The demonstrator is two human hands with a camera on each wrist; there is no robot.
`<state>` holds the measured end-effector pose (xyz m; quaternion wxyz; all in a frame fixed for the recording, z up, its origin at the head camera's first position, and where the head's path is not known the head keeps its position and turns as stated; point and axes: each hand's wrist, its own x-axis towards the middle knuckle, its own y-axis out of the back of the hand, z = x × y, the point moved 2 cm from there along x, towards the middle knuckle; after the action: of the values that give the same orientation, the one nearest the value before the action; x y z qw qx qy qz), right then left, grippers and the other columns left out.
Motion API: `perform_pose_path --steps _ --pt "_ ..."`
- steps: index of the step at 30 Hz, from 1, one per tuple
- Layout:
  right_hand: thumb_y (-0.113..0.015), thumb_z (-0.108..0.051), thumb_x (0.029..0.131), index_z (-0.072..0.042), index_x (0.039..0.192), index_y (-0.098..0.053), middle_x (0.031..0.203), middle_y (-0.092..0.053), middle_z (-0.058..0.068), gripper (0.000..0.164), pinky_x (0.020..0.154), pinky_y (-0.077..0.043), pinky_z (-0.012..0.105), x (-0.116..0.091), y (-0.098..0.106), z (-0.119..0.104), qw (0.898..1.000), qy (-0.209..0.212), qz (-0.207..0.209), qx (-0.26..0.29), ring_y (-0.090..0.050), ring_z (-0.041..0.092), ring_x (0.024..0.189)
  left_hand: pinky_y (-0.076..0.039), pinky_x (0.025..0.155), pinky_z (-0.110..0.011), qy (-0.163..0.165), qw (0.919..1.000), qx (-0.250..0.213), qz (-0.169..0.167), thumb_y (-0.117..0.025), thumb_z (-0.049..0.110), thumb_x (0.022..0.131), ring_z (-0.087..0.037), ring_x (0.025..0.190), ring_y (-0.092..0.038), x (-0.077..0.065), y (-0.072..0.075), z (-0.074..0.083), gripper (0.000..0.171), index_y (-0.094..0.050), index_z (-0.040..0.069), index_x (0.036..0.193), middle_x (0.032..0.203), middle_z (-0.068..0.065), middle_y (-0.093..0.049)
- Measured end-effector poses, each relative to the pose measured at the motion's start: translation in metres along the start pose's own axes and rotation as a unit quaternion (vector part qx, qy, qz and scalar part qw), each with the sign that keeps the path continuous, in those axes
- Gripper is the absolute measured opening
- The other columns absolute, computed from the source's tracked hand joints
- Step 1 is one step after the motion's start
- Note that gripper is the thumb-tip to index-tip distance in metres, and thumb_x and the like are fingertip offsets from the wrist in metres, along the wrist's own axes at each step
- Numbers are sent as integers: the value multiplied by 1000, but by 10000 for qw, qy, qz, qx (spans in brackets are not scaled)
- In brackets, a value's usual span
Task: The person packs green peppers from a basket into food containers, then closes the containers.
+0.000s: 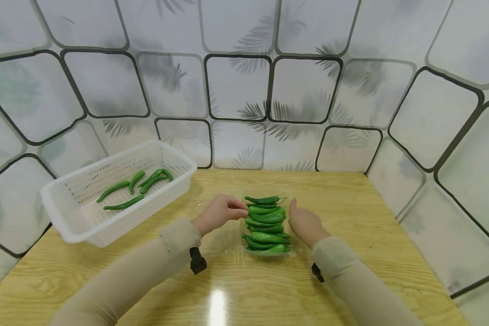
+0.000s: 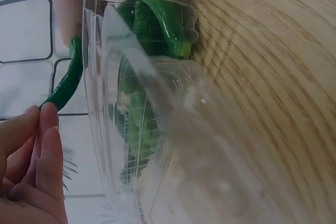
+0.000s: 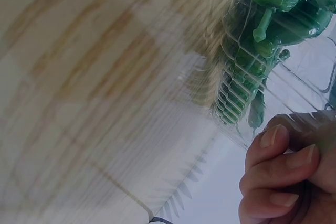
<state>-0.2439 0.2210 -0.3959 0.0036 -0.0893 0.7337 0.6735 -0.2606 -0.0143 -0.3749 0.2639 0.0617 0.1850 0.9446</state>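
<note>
My left hand [image 1: 225, 212] pinches one end of a green chili pepper [image 2: 67, 85] between thumb and fingertips, above the clear plastic container [image 2: 100, 129]. In the left wrist view, the pepper's far end overlaps the edge of my right hand. Several green peppers [image 1: 267, 238] lie crosswise in a column inside the container. Beside the container's right rim is my right hand [image 1: 307, 224], thumb pointing up and away. Its fingers [image 3: 286, 158] are loosely curled against the clear plastic in the right wrist view, with nothing visible in them.
A white perforated basket [image 1: 146, 213] stands at the left with several green peppers [image 1: 124, 203] in it. The container's clear lid [image 1: 224, 237] lies folded out to the left, under my left forearm. Behind the wooden table [image 1: 338, 194] rises a patterned wall covering [image 1: 240, 86].
</note>
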Motion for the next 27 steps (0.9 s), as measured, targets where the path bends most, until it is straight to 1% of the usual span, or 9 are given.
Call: perform_pose_path --steps 6,10,12,15,18,21,24,25,27 --pt "-42 0 94 10 144 -17 47 -45 3 56 39 -20 26 -1 0 0 10000 61 38 -36 -26 10 39 -52 82 -33 134 9998 109 -101 -61 8 90 -24 92 -64 2 -5 -2 26 -64 -5 111 100 -10 -66" --pt "-43 0 94 10 143 -18 46 -45 3 55 39 -19 25 -1 0 0 9999 96 73 -66 -25 9 38 -53 74 -29 -97 9976 686 -75 -60 9 91 -19 83 -65 3 -9 -2 21 -68 -3 106 91 -9 -68" --pt "-43 -1 95 10 143 -19 46 -45 3 55 39 -19 25 -2 1 -1 9999 103 84 -82 -25 9 38 -52 70 -27 -331 9928 1153 -42 -60 11 91 -17 79 -64 3 -11 -1 18 -70 -1 101 86 -6 -67" --pt "-43 -2 95 10 143 -20 46 -44 3 55 39 -20 25 -2 1 0 9999 105 89 -81 -26 9 38 -50 64 -26 -628 9824 1762 29 -60 12 91 -16 74 -62 3 -14 1 16 -71 2 96 79 -1 -65" --pt "-44 -2 95 10 143 -20 45 -44 3 55 39 -20 25 -2 1 0 9998 125 98 -74 -26 10 38 -47 60 -27 -690 9747 2124 90 -60 14 92 -16 70 -60 4 -17 2 14 -71 5 92 74 2 -63" --pt "-43 -2 95 10 143 -19 46 -44 3 55 39 -20 25 -1 1 0 9999 110 73 -62 -27 10 39 -47 60 -27 -613 9750 2134 49 -60 15 92 -15 68 -59 6 -19 2 14 -71 6 91 74 3 -62" --pt "-42 -1 95 10 143 -18 47 -45 4 55 39 -21 25 -1 1 0 9999 81 71 -23 -28 10 39 -49 63 -26 -570 9773 2035 -113 -61 14 91 -12 71 -60 7 -22 2 13 -72 7 92 79 1 -65" --pt "-42 -1 95 10 143 -18 47 -46 4 55 39 -21 25 0 1 0 10000 62 53 -13 -28 10 39 -49 64 -25 -561 9766 2069 -173 -62 15 91 -11 72 -60 8 -23 2 13 -72 7 93 81 1 -66" --pt "-42 -2 95 10 144 -18 47 -46 4 55 39 -21 25 0 1 0 10000 58 39 -1 -28 10 39 -49 64 -24 -625 9715 2269 -292 -64 15 89 -10 74 -59 9 -25 2 13 -73 8 93 85 1 -66"
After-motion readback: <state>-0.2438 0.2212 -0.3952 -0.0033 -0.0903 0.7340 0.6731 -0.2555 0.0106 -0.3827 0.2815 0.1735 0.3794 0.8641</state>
